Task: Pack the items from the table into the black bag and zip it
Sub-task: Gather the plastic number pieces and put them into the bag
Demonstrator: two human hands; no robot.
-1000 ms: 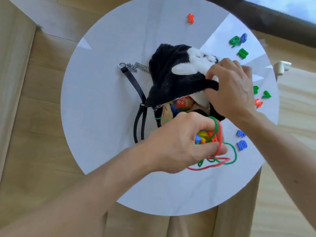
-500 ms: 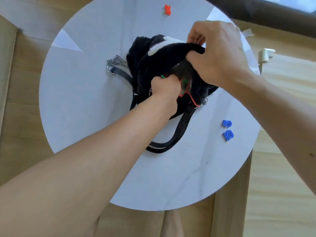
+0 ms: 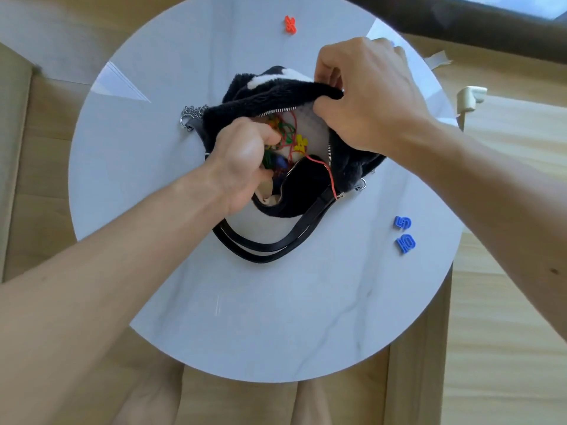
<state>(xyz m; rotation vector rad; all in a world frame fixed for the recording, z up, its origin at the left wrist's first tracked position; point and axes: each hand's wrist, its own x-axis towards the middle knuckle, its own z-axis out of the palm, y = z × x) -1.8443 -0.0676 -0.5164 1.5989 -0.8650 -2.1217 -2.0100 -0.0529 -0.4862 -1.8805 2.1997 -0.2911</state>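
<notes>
We have the bag (image 3: 270,96) near the middle of the table (image 3: 276,317), its zip (image 3: 276,111) undone and its mouth gaping toward us. Our right hand (image 3: 368,96) pinches the far edge of the mouth, thumb under and fingers curled over the fur, lifting it. Our left hand (image 3: 242,161) is pushed into the opening, fingers curled round a tangle of cords (image 3: 287,133). A yellow piece (image 3: 300,143) lies inside, just beside the tangle. One red cord (image 3: 329,176) trails out over the near edge and onto the straps (image 3: 276,250), which loop on the table toward us. The chain (image 3: 193,111) lies at the bag's left end. Two blue pieces (image 3: 403,233) sit together to the right, well apart from the bag. An orange piece (image 3: 290,25) lies at the far rim.
</notes>
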